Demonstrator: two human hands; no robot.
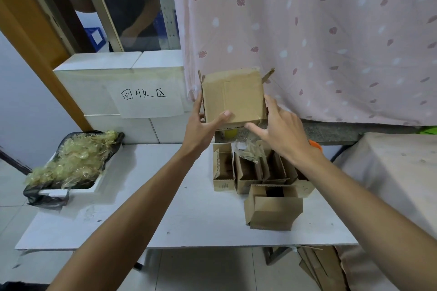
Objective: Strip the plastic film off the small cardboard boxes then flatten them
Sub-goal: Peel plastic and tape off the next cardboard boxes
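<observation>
hands (199, 125): 2 | cardboard boxes (233, 95): 6 | film-filled tray (59, 193): 1 | paper sign (146, 99): 1

Recycling corner: handwritten "回收区" sign (146, 99), tray (95, 185) of crumpled film (71, 160), small cardboard boxes (275, 214) on a white table (165, 208).

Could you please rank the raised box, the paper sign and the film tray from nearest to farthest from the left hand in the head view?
1. Raised box: gripped by the left hand.
2. Paper sign: just left, on white blocks.
3. Film tray: farther left, lower down.
</observation>
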